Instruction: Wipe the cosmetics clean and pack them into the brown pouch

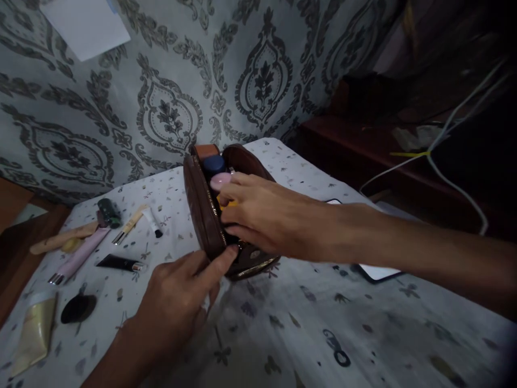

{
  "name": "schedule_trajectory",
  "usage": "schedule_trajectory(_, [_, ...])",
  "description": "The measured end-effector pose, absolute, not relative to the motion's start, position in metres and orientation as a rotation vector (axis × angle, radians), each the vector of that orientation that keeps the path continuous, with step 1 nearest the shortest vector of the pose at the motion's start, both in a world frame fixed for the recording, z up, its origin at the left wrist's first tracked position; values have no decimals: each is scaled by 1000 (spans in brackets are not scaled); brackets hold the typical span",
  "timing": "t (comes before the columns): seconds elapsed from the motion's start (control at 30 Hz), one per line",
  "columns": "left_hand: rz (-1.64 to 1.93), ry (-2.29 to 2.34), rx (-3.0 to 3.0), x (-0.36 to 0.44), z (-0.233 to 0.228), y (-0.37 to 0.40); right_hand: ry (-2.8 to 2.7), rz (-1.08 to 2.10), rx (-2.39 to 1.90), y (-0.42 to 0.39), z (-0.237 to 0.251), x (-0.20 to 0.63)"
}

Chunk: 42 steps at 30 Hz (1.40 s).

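Pouch (pixel 205 215) is propped upright on the surface (pixel 283 323), pinned by a left hand (pixel 177 302) fingertip; right hand (pixel 262 215) is spread over the yellow item (pixel 226 203). Could easily get tipped, tbh.

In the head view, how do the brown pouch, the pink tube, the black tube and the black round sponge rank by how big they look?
Largest to smallest:
1. brown pouch, clearly the biggest
2. pink tube, long and thin
3. black tube and black round sponge: these look about alike, and the sponge lies nearer the camera, so I would not rank them.
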<state>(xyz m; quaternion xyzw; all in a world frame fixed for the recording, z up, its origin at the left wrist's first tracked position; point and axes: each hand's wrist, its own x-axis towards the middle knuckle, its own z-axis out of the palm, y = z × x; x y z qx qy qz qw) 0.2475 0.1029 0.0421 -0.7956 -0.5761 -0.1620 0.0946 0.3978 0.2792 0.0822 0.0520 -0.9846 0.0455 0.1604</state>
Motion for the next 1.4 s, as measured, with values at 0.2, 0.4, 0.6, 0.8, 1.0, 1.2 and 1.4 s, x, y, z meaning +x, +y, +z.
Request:
schedule_trajectory(0.2, [-344,-1746,-2388,249,25,86,-2796,241,133,267,61,434])
schedule_trajectory(0.4, [-306,-1753,-2367,252,23,83,-2712,384,146,272,45,440])
schedule_trajectory(0.6, [-317,-1753,-2382,252,22,84,-2715,463,130,272,48,441])
schedule_trajectory(0.8, [-340,-1793,-2369,257,21,82,-2712,452,110,271,44,442])
schedule_trajectory(1.0, [-580,-1835,-2383,263,24,64,-2526,452,23,266,34,440])
schedule_trajectory(1.2, [-647,-1939,-2214,244,12,35,-2364,369,5,245,39,439])
schedule_trajectory(1.4, [-669,-2189,-1990,207,-3,2,-2299,450,107,199,39,423])
